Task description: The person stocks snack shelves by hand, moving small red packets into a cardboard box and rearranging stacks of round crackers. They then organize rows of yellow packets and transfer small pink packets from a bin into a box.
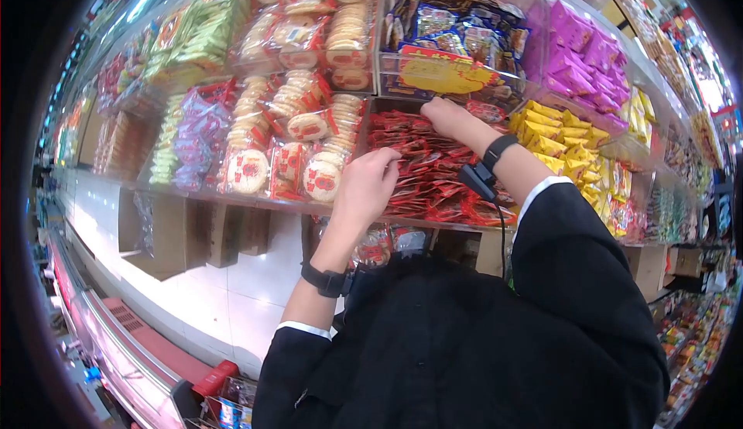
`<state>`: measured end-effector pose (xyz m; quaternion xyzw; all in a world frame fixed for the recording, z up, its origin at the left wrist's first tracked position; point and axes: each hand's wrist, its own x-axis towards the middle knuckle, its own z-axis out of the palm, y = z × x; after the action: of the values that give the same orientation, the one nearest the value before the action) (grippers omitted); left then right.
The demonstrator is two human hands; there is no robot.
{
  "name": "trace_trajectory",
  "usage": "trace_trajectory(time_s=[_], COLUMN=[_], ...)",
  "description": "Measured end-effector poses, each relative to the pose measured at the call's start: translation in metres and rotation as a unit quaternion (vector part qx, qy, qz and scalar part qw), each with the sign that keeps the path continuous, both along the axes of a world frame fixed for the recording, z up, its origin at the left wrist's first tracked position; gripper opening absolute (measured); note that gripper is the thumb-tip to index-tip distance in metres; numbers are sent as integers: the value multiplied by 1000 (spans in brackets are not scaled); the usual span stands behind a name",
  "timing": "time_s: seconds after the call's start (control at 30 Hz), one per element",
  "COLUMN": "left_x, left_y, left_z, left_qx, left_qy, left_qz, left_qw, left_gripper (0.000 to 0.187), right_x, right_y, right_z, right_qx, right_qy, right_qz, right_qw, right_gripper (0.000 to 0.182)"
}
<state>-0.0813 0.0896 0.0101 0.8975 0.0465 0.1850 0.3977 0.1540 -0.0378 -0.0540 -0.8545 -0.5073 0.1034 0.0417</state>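
A clear bin of small red snack packets [422, 173] lies before me, the packets packed in rows. Over the bin's left side is my left hand [370, 185], its fingers curled in against the packets; what they pinch, if anything, is hidden. My right hand [449, 117] reaches to the back of the same bin, fingers closed at the packets by the rear wall. I cannot make out what sits in its grip. Both wrists wear black bands, and a small black device [477, 181] with a cable hangs at the right one.
Left of the bin are round crackers [309, 127] in clear wrappers. Yellow packets [561, 138] and purple bags [584, 61] fill bins on the right. Behind stands a bin of dark blue packets [464, 26] with a yellow sign [445, 73]. Cardboard boxes [178, 231] stand below.
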Motion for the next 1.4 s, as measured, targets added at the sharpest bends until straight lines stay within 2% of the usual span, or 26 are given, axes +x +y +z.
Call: trace_trajectory(time_s=[0.1,0.2,0.27,0.33,0.4,0.43,0.47,0.5,0.53,0.57,0.6,0.67,0.73,0.8,0.87,0.93,0.97,1.0,1.03,1.07,1.13,1.17,1.2,1.27,1.33,1.4], left_x=[0,0,1,2,-1,-2,-6,-3,-4,-5,-7,-6,-4,-6,-12,3,3,3,-11,-12,-13,-13,-7,-6,-1,-3], left_y=[0,-2,-1,-2,-2,0,-2,-1,-4,10,12,10,19,32,50,35,16,3,63,62,56,53,41,18,4,11], left_z=[-1,3,3,-3,1,0,6,0,9,-14,-15,-14,-19,-28,-44,-24,-1,16,-46,-47,-41,-38,-33,-17,-5,-8], left_qx=[-16,-75,-62,-85,-63,1,10,-22,-53,19,-40,-93,-50,-22,-3,19,98,176,46,52,41,70,72,65,82,62], left_qy=[16,68,78,72,79,42,83,52,92,34,55,46,79,90,97,107,147,185,131,133,109,125,125,102,111,120], left_qz=[9,26,22,25,30,22,41,32,54,55,68,81,95,93,102,121,134,150,117,124,113,130,141,134,148,163], left_qw=[1000,995,995,993,994,999,996,998,993,998,995,991,991,991,990,987,975,955,983,982,987,981,979,983,979,977], left_gripper=[14,15,14,14,17,19,20,20,20,19,17,16,15,13,13,13,26,42,14,14,15,15,15,12,11,11], right_x=[7,2,-7,-28,-36,-44,-54,-57,-61,-70,-82,-116,-131,-125,-104,-77,-64,-51,-40,-33,-27,-24,-21,-22,-27,-35], right_y=[4,0,-28,-85,-162,-204,-253,-305,-360,-418,-470,-536,-552,-560,-587,-597,-600,-599,-596,-591,-582,-581,-587,-606,-623,-613], right_z=[-2,44,101,167,185,189,200,192,167,136,105,66,51,44,3,-15,-19,-16,-10,2,27,24,12,-23,-36,-9], right_qx=[-32,4,135,230,420,489,550,598,641,611,577,517,573,531,553,311,315,208,97,100,7,-11,-8,21,181,335], right_qy=[-29,32,75,124,252,238,204,146,86,-6,-89,-35,12,33,27,-135,-127,-137,-145,-137,-55,-77,-74,-190,-246,-115], right_qz=[34,10,33,-24,-100,-166,-236,-321,-395,-461,-518,-646,-667,-705,-696,-745,-746,-806,-851,-849,-849,-830,-825,-760,-657,-673], right_qw=[998,999,987,965,866,823,774,720,652,644,625,561,476,469,458,575,573,537,496,501,526,552,561,621,689,649], right_gripper=[14,17,20,24,25,25,24,25,25,26,26,28,30,32,34,42,42,45,50,50,55,48,48,38,26,20])
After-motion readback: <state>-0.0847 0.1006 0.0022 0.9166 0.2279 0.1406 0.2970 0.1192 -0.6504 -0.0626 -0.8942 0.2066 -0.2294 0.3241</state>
